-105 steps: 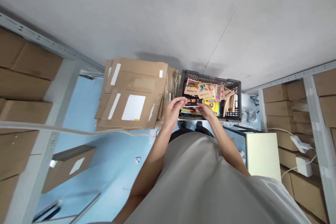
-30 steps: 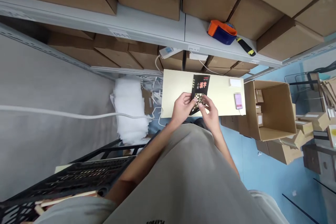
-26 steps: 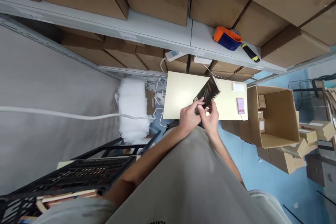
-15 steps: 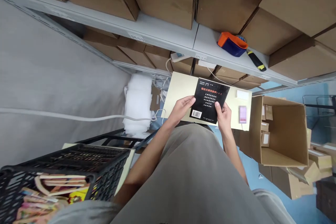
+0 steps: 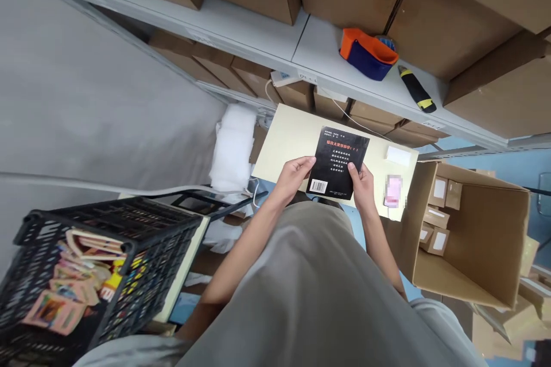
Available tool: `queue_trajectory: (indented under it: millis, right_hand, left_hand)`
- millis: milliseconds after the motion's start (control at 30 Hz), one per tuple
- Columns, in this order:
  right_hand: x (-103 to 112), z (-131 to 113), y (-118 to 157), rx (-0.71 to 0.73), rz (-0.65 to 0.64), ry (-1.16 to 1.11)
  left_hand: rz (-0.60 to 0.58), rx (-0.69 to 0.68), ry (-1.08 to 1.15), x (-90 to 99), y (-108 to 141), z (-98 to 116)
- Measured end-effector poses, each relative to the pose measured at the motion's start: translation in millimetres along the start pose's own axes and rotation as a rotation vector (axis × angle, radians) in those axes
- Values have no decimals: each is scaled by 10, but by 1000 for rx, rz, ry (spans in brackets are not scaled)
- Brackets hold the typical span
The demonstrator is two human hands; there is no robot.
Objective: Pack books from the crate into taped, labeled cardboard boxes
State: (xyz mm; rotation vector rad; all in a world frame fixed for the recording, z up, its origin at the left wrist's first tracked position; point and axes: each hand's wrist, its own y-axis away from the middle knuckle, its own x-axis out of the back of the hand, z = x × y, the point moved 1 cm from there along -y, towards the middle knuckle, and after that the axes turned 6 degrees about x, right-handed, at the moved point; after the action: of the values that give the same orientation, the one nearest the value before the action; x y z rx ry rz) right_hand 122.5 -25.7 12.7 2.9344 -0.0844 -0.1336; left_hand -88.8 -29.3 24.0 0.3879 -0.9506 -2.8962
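Both hands are on one black book [image 5: 334,160], held over the cream table [image 5: 290,132]. Can't tell if its lower edge rests on anything.

Left hand [image 5: 297,175]: narrow grip at the book's left edge, fingertips only. Right hand [image 5: 362,180]: pinching the right edge, thumb on the cover, fingers mostly hidden behind. Two-sided hold likely keeps it flat and steady. Barcode is bottom left, print upright to the holder, so it's presumably angled for reading. Left grip stays off the print; right thumb sits close to the line ends.

Right of the book on the table: a white block [image 5: 398,155] and what looks like a phone [image 5: 392,190], screen blurred. Both sit off to the side, probably to leave the middle for handling.

Black crate [image 5: 116,215] at the person's left holds colourful booklets [image 5: 55,309], within arm's reach I'd say. Big open carton [image 5: 486,229] at the right, mouth facing this way, small boxes [image 5: 437,241] inside; the mouth looks turned for easy access.

Shelf [image 5: 318,46] above: orange-and-blue holder [image 5: 370,54] and a cutter [image 5: 416,90] near the front edge, likely for a quick grab.
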Motion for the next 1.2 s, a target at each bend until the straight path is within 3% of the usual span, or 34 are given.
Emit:
queue_trajectory:
  millis: [267, 433, 533, 600, 700, 767, 833, 900, 933, 1000, 1100, 1200]
  right_hand:
    - [125, 81, -170, 15, -124, 15]
    - [51, 73, -109, 127, 75, 140]
    - [-168, 9, 17, 132, 41, 89]
    - [-340, -39, 82, 119, -8, 55]
    - [-490, -108, 90, 88, 83, 65]
    - [-508, -150, 51, 47, 155, 41]
    - [-504, -191, 15, 9, 161, -9]
    - [-515, -221, 6, -17, 128, -58]
    - [-531, -230, 12, -28, 112, -80]
    - [-579, -228, 37, -50, 90, -104]
    - [-667, -191, 86, -90, 77, -91]
    - [-741, -153, 125, -116, 81, -54]
  left_hand:
    - [71, -37, 54, -121, 54, -147]
    - [176, -109, 67, -138, -34, -114]
    - [241, -233, -66, -221, 5, -47]
    - [204, -339, -215, -308, 95, -1]
    - [29, -483, -400, -358, 220, 76]
    - [-33, -524, -454, -256, 214, 148]
    - [27, -539, -461, -40, 114, 238]
    - [134, -506, -390, 232, -38, 326]
    - [128, -447, -317, 361, -117, 358]
    - [-31, -263, -147, 559, -243, 390]
    - [-310, -22, 11, 687, -307, 367]
    - [-300, 38, 57, 699, -290, 291]
